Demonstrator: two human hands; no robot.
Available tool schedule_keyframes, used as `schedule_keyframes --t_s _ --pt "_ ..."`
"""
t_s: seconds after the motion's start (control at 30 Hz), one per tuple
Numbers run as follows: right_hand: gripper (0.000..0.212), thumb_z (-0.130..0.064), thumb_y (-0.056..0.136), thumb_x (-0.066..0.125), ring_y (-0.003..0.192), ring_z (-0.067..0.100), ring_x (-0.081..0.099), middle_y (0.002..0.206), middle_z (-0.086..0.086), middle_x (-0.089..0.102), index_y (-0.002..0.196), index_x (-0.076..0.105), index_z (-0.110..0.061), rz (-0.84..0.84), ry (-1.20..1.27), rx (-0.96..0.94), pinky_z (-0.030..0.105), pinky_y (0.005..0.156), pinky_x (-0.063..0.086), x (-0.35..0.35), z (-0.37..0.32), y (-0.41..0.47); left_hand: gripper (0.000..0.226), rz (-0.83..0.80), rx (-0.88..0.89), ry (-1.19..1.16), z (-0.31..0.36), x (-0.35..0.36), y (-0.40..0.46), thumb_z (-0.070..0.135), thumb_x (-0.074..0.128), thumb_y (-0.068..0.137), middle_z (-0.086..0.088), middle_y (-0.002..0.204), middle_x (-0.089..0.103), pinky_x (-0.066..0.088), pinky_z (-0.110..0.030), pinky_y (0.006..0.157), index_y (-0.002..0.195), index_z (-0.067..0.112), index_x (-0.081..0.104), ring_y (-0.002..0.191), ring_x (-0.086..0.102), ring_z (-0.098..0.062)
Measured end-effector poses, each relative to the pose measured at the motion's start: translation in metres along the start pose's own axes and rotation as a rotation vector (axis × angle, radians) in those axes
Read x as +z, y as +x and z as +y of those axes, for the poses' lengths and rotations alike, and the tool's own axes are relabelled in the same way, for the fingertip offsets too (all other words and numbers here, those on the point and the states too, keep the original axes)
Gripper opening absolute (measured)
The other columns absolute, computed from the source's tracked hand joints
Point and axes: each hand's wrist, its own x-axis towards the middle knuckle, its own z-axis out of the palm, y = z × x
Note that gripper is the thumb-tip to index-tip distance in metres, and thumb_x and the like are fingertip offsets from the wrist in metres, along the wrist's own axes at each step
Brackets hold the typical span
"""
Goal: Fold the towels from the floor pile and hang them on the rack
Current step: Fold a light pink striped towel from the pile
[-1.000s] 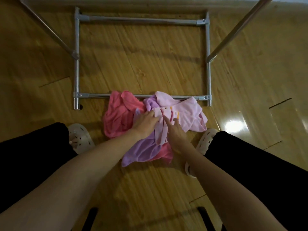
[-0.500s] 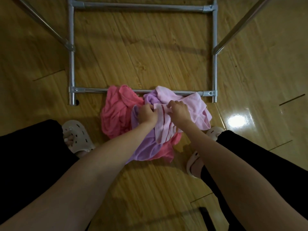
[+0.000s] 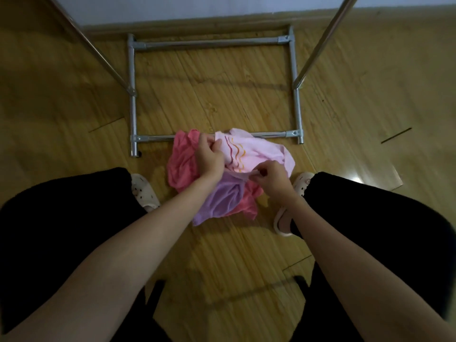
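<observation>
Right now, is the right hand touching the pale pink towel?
Touching. The head view shows the right hand pinching an edge of the pale pink towel, fingers curled round the cloth.

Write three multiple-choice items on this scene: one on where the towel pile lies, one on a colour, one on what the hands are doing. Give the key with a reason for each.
1. Where does the towel pile lie?
A. On the floor against the near bottom bar of the rack
B. Draped over the rack's far bar
C. On a chair seat

2. What colour is the towel with wavy stripes?
A. Green
B. Pale pink
C. Dark blue

3. What are the hands doing?
A. Both resting flat on the floor
B. Both gripping the rack's poles
C. Both gripping the striped towel

Key: 1 A, the pile sits on the wooden floor, overlapping the near bar of the rack. 2 B, the striped towel is pale pink with red and orange waves. 3 C, the left hand grips its upper edge and the right hand pinches its lower edge.
</observation>
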Motion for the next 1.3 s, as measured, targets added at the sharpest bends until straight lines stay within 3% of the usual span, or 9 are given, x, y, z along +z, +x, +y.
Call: schedule_keyframes --t_s 0.1,0.17,0.33,0.4,0.57,0.67,0.9,1.13,1.3 --pt "0.006 -0.009 0.077 0.073 0.064 0.018 0.053 0.071 0.008 0.063 0.08 0.074 -0.003 0.002 0.065 -0.149 0.03 0.061 0.04 -0.038 -0.036 -0.039 0.015 -0.066 0.168 -0.041 0.043 -0.035 -0.019 -0.001 0.059 0.087 0.003 0.069 0.057 0.043 -0.017 0.063 0.081 0.01 0.051 0.065 0.055 0.003" --pt "0.011 -0.006 0.077 0.074 0.072 0.021 0.061 0.08 0.007 0.064 0.087 0.076 -0.005 0.003 0.104 -0.247 0.032 0.068 0.048 -0.065 -0.061 -0.067 0.018 -0.112 0.271 -0.07 0.079 -0.058 -0.034 0.002 0.062 0.086 0.009 0.066 0.058 0.042 -0.015 0.061 0.078 0.015 0.053 0.062 0.057 0.005" --pt "0.015 -0.002 0.081 0.068 0.074 0.0 0.059 0.083 -0.005 0.058 0.094 0.075 -0.004 0.08 0.139 -0.493 0.005 0.07 0.041 -0.12 -0.114 -0.138 0.017 -0.265 0.459 -0.1 0.158 -0.112 -0.074 0.005 0.065 0.086 0.011 0.073 0.062 0.043 -0.015 0.066 0.079 0.02 0.059 0.069 0.059 0.005" --pt "0.018 -0.006 0.084 0.063 0.077 -0.005 0.058 0.083 -0.008 0.056 0.097 0.075 -0.005 0.123 0.147 -0.582 0.006 0.072 0.041 -0.139 -0.135 -0.161 0.024 -0.313 0.512 -0.103 0.184 -0.13 -0.093 0.006 0.066 0.085 0.012 0.074 0.063 0.045 -0.016 0.068 0.078 0.027 0.059 0.072 0.06 0.004" --pt "0.021 -0.003 0.088 0.059 0.08 0.01 0.061 0.089 0.005 0.061 0.105 0.072 -0.006 0.27 0.217 -0.718 0.021 0.072 0.048 -0.172 -0.18 -0.209 0.022 -0.393 0.598 -0.143 0.228 -0.168 -0.14 0.007 0.071 0.082 0.016 0.073 0.067 0.045 -0.013 0.07 0.077 0.027 0.063 0.075 0.063 0.002" --pt "0.021 0.0 0.086 0.065 0.079 0.002 0.059 0.087 0.001 0.062 0.105 0.071 -0.008 0.358 0.294 -0.74 0.012 0.073 0.043 -0.182 -0.201 -0.232 0.02 -0.418 0.638 -0.159 0.245 -0.188 -0.166 0.007 0.072 0.081 0.016 0.073 0.068 0.046 -0.013 0.07 0.078 0.025 0.065 0.075 0.064 0.001" --pt "0.039 -0.001 0.08 0.072 0.075 0.018 0.067 0.079 0.007 0.069 0.113 0.053 -0.008 0.387 0.536 -0.729 0.022 0.074 0.051 -0.194 -0.227 -0.264 0.005 -0.488 0.684 -0.191 0.27 -0.221 -0.208 0.013 0.073 0.081 0.001 0.08 0.074 0.052 -0.022 0.074 0.082 0.008 0.073 0.081 0.069 -0.01" --pt "0.036 -0.003 0.075 0.078 0.069 0.004 0.065 0.075 -0.008 0.067 0.107 0.064 -0.011 0.457 0.503 -0.693 0.015 0.07 0.049 -0.199 -0.239 -0.279 0.027 -0.509 0.867 -0.09 0.289 -0.236 -0.215 -0.001 0.068 0.082 0.025 0.08 0.071 0.048 -0.011 0.077 0.085 0.026 0.069 0.083 0.067 0.004" --pt "0.031 -0.005 0.076 0.077 0.071 0.005 0.066 0.079 -0.012 0.069 0.103 0.068 -0.02 0.477 0.489 -0.692 0.018 0.071 0.053 -0.2 -0.245 -0.289 0.03 -0.523 0.896 -0.074 0.295 -0.243 -0.219 0.0 0.068 0.081 0.027 0.081 0.07 0.048 -0.011 0.077 0.086 0.029 0.069 0.084 0.066 0.005"
